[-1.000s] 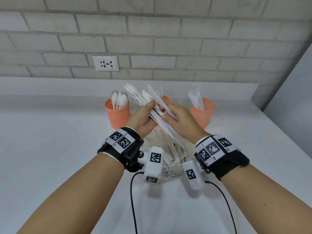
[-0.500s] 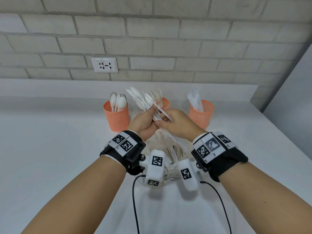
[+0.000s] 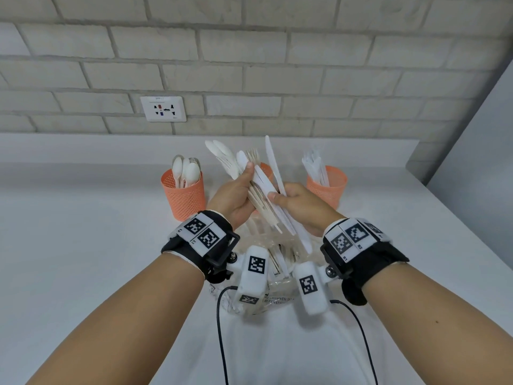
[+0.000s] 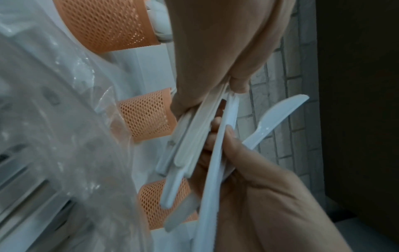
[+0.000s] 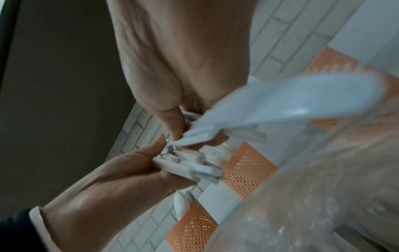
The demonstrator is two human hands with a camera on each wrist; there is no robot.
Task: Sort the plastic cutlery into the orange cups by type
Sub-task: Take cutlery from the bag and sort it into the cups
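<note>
Since half a second ago, one knife [image 3: 273,168] has been drawn upright out of the bundle [image 3: 249,187], pinched by the right hand [image 3: 301,208]. Left hand [image 3: 233,197] is curled round the bundle, held above the bag [image 3: 277,273], before the cups [image 3: 184,197]. Risk: neighbouring pieces could be dragged out and dropped if the left grip loosens.
</note>
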